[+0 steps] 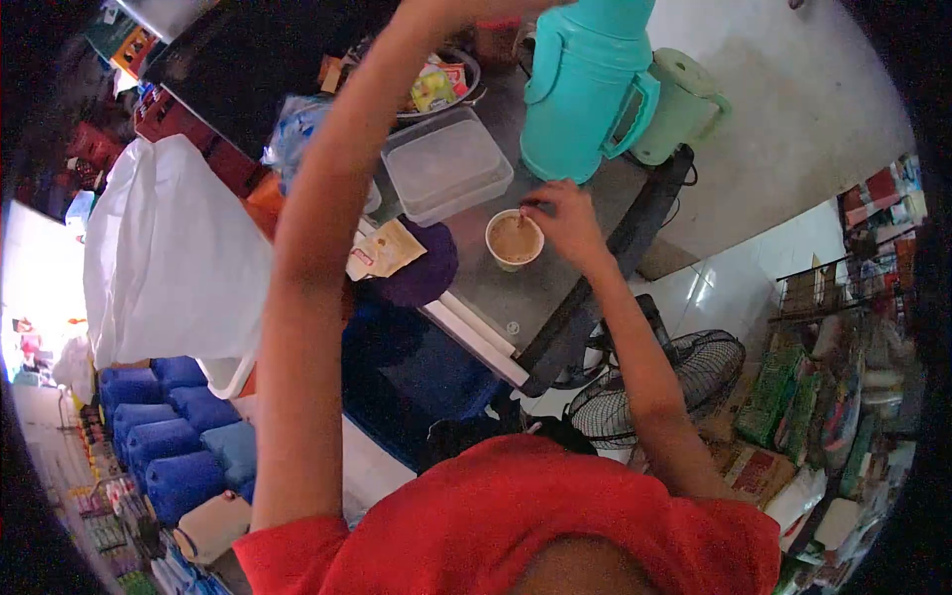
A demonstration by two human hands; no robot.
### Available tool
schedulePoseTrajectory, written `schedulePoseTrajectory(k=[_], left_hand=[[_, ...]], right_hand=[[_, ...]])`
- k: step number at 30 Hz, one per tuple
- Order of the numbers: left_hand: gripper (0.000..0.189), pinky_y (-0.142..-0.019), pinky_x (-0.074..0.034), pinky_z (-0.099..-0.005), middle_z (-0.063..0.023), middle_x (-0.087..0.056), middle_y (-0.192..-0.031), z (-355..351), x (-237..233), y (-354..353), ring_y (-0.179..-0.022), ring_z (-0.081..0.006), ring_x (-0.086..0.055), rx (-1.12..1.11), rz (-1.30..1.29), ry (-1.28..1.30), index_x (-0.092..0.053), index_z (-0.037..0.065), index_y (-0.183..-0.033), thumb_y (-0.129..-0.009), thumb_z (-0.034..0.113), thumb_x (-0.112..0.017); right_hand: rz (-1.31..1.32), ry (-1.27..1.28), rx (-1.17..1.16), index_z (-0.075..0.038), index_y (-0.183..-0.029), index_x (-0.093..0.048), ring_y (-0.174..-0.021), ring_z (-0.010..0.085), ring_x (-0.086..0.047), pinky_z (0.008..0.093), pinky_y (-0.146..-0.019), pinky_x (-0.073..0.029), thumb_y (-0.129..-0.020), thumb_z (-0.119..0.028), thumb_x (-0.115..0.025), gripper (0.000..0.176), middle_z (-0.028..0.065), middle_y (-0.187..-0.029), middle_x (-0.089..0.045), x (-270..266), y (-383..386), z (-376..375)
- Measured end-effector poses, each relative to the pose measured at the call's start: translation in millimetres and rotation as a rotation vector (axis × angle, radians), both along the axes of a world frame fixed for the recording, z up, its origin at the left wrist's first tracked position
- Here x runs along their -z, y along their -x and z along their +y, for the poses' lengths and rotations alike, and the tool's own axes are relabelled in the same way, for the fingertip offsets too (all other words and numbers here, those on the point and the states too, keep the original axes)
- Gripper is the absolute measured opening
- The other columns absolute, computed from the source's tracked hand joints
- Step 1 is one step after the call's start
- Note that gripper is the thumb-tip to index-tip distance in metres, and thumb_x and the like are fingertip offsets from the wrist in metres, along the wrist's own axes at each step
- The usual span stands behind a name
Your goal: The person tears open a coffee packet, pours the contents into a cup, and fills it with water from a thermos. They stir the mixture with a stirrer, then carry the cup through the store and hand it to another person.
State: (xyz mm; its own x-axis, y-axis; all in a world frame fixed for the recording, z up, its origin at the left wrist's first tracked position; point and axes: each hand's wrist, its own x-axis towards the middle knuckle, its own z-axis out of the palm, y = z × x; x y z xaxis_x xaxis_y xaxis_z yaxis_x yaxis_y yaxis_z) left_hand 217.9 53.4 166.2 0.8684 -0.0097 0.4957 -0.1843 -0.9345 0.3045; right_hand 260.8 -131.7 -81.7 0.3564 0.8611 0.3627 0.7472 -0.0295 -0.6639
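A cup of milky brown drink (pixel 516 241) stands on the dark tabletop. At its upper right rim is my right hand (pixel 568 220), thumb and fingers pinched on the edge. My left arm stretches up past the plastic container, and my left hand (pixel 486 8) is at the top edge of the view, by the upper part of a turquoise thermos jug (pixel 583 94). Its fingers are cut off by the frame. The jug stands upright just beyond the cup.
A pale green jug (pixel 679 104) stands right of the thermos. Left of the cup lie a clear plastic container (pixel 446 164), a torn beige packet (pixel 387 250) and a purple round item (pixel 426 268). A fan (pixel 694 382) is below the table's right side.
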Motion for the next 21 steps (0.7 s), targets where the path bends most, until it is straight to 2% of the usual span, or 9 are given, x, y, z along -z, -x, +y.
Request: schedulePoseTrajectory(k=[1, 3, 5, 7, 9, 11, 15, 19, 21], left_hand=[[0.064, -0.102, -0.03, -0.0403, -0.0142, -0.037, -0.134, -2.6, 26.0, 18.3, -0.124, -0.0321, -0.033, -0.005, 0.005, 0.004, -0.041, 0.012, -0.13, -0.072, 0.023, -0.065], [0.04, -0.077, -0.048, -0.0308, -0.0145, -0.062, -0.099, -10.2, 91.5, 57.4, -0.087, -0.0231, -0.062, -0.121, -0.168, 0.263, -0.059, 0.004, -0.105, -0.074, 0.027, -0.067], [0.029, -0.076, -0.047, -0.0282, -0.0103, -0.061, -0.102, -18.5, 153.9, 90.2, -0.083, -0.0154, -0.06, -0.174, -0.334, 0.242, -0.056, 0.003, -0.109, -0.08, 0.005, -0.059], [0.025, -0.073, -0.048, -0.029, -0.0103, -0.062, -0.097, -33.1, 221.9, 122.0, -0.08, -0.0167, -0.06, -0.354, -0.272, 0.699, -0.06, 0.004, -0.103, -0.078, 0.004, -0.057], [0.025, -0.072, -0.047, -0.0272, -0.01, -0.062, -0.095, -55.6, 267.7, 149.6, -0.081, -0.015, -0.059, -0.449, -0.264, 0.813, -0.059, 0.002, -0.103, -0.078, 0.001, -0.055], [0.026, -0.072, -0.047, -0.0257, -0.0094, -0.061, -0.09, -80.2, 289.2, 168.7, -0.083, -0.0145, -0.059, -0.547, -0.206, 0.722, -0.058, 0.002, -0.104, -0.078, 0.0, -0.054], [0.037, -0.077, -0.048, -0.0278, -0.0105, -0.058, -0.096, -111.9, 319.8, 166.6, -0.086, -0.0184, -0.059, -0.494, -0.208, 0.954, -0.054, 0.001, -0.111, -0.075, -0.001, -0.055], [0.045, -0.082, -0.046, -0.0284, -0.0077, -0.052, -0.111, -120.4, 324.1, 157.3, -0.097, -0.0154, -0.053, -0.364, -0.161, 0.981, -0.047, 0.004, -0.121, -0.077, -0.001, -0.057], [0.042, -0.081, -0.046, -0.0277, -0.0072, -0.053, -0.108, -118.6, 310.3, 160.8, -0.095, -0.0152, -0.054, -0.377, -0.114, 0.964, -0.049, 0.004, -0.118, -0.078, 0.001, -0.058]], right_hand=[[-0.123, -0.035, -0.007, -0.005, -0.083, -0.067, -0.078, 0.0258, -0.057, 0.0347, -0.07, -0.044, -0.07, -0.017, -0.066, 0.018, 0.0092, -0.078, -0.063, -1.9, 3.7, -0.8], [-0.244, -0.066, -0.014, -0.006, -0.083, -0.067, -0.077, 0.0271, -0.056, 0.0358, -0.071, -0.043, -0.07, -0.016, -0.066, 0.017, 0.0085, -0.079, -0.063, -5.8, 14.2, -5.2], [-0.27, 0.02, -0.1, -0.007, -0.082, -0.067, -0.075, 0.0269, -0.056, 0.0369, -0.074, -0.04, -0.07, -0.016, -0.065, 0.015, 0.0071, -0.077, -0.063, -10.9, 31.5, -12.6], [-0.198, 0.049, -0.123, -0.008, -0.082, -0.067, -0.076, 0.026, -0.056, 0.0371, -0.076, -0.038, -0.07, -0.016, -0.065, 0.015, 0.0067, -0.077, -0.063, -18.4, 35.4, -23.9], [-0.127, 0.08, -0.148, -0.009, -0.082, -0.067, -0.077, 0.0251, -0.056, 0.0372, -0.078, -0.037, -0.07, -0.017, -0.065, 0.014, 0.0063, -0.077, -0.063, -19.0, 30.1, -31.1], [-0.283, 0.082, 0.048, -0.009, -0.08, -0.067, -0.077, 0.024, -0.056, 0.0376, -0.078, -0.036, -0.071, -0.018, -0.065, 0.013, 0.0064, -0.076, -0.063, -18.8, 18.2, -31.7], [-0.254, 0.011, 0.079, -0.013, -0.081, -0.068, -0.08, 0.0282, -0.055, 0.0399, -0.081, -0.036, -0.07, -0.027, -0.064, 0.018, 0.01, -0.077, -0.061, -10.6, 17.3, -19.2], [-0.16, 0.092, -0.002, -0.009, -0.081, -0.067, -0.078, 0.0274, -0.056, 0.0382, -0.079, -0.037, -0.07, -0.021, -0.065, 0.016, 0.0094, -0.077, -0.063, -13.2, 32.5, -25.0], [-0.174, 0.123, 0.0, -0.005, -0.079, -0.067, -0.074, 0.0257, -0.058, 0.0363, -0.076, -0.039, -0.07, -0.017, -0.066, 0.014, 0.0088, -0.077, -0.064, -17.3, 26.5, -28.9]])
